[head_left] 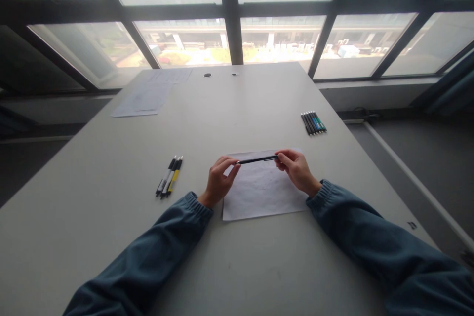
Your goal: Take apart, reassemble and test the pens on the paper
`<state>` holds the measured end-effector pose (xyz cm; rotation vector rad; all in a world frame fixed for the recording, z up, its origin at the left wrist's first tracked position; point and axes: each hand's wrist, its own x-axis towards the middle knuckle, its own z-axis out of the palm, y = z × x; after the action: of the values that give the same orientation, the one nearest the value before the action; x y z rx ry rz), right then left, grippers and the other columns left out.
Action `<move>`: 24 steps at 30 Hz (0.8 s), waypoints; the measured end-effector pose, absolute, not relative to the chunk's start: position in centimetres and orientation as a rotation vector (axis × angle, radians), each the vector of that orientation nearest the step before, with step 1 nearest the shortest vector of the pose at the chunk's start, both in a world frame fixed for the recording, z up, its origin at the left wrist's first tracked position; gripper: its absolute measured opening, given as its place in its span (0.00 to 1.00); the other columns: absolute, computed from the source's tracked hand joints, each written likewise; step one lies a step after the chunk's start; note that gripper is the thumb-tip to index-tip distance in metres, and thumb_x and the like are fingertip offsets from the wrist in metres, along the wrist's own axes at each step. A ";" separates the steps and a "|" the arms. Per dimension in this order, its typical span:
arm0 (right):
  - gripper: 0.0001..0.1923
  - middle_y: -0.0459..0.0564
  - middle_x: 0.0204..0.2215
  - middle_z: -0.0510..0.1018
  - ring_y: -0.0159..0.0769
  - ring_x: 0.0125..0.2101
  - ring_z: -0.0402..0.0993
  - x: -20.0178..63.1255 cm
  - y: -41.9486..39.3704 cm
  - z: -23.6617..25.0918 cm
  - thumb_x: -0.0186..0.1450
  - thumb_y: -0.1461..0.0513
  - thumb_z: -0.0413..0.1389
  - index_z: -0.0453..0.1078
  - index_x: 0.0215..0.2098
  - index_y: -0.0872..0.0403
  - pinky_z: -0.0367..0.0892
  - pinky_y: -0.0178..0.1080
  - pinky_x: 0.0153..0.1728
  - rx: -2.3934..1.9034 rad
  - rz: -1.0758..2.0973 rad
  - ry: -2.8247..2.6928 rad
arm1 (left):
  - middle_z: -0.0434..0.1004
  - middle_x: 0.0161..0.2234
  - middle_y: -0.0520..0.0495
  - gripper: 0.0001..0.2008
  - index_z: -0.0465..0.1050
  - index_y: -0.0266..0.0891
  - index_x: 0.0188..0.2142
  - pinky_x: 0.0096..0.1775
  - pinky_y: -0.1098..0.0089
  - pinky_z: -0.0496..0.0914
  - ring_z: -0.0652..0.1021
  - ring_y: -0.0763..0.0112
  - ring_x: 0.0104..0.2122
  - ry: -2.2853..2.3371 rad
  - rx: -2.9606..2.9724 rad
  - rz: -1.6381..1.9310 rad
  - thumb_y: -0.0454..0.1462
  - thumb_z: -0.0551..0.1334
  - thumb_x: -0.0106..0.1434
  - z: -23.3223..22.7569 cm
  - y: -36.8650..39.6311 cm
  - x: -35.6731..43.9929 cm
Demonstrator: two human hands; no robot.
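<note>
The pen (255,160) looks plastic, the sheet (262,192) slightly rumpled paper, the tabletop (237,113) smooth, the sleeves (148,252) matt cloth.

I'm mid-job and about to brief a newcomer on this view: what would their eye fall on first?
Probably the black pen, held near its ends by the left hand and right hand over a white sheet. Next, likely the bright windows beyond the table's far edge, then the row of pens farther off to the right.
</note>
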<state>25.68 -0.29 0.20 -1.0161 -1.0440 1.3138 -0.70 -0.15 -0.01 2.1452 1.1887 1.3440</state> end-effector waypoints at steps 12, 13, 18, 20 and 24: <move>0.09 0.51 0.29 0.81 0.37 0.29 0.75 26.5 -0.9 -0.2 0.67 0.61 0.56 0.79 0.40 0.54 0.70 0.40 0.35 -1.179 0.750 -1.762 | 0.79 0.37 0.45 0.09 0.78 0.39 0.41 0.41 0.67 0.73 0.78 0.68 0.37 1.288 2.071 1.350 0.40 0.61 0.69 0.0 -0.1 -0.8; 0.09 0.51 0.31 0.81 0.37 0.30 0.75 26.4 -1.1 0.0 0.67 0.61 0.56 0.79 0.40 0.54 0.70 0.40 0.36 -1.172 0.697 -1.809 | 0.79 0.37 0.45 0.09 0.78 0.39 0.41 0.41 0.67 0.73 0.77 0.68 0.37 1.292 2.068 1.351 0.40 0.60 0.69 0.0 -0.1 -0.8; 0.10 0.52 0.32 0.80 0.37 0.31 0.73 26.3 -1.8 0.3 0.70 0.61 0.53 0.77 0.38 0.53 0.67 0.39 0.37 -1.176 0.547 -1.909 | 0.80 0.38 0.45 0.10 0.76 0.39 0.40 0.40 0.67 0.73 0.78 0.68 0.37 1.275 2.077 1.353 0.42 0.60 0.70 0.1 0.0 -0.8; 0.11 0.52 0.31 0.79 0.37 0.30 0.73 26.6 -1.8 0.1 0.70 0.61 0.53 0.77 0.36 0.53 0.66 0.38 0.36 -1.198 0.503 -1.925 | 0.80 0.38 0.45 0.10 0.76 0.39 0.42 0.39 0.68 0.73 0.78 0.68 0.37 1.275 2.072 1.342 0.43 0.60 0.69 0.0 0.1 -0.9; 0.10 0.52 0.30 0.80 0.37 0.30 0.73 28.2 -0.8 -0.2 0.70 0.62 0.53 0.76 0.35 0.53 0.65 0.38 0.37 -1.318 0.360 -1.873 | 0.79 0.39 0.46 0.16 0.70 0.40 0.53 0.41 0.67 0.73 0.79 0.67 0.39 1.308 1.963 1.331 0.45 0.59 0.70 -0.3 0.4 -1.1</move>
<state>28.23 -0.75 -0.19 -1.3179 -1.8728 0.3604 -1.06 0.39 -0.30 1.9627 1.3079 1.3309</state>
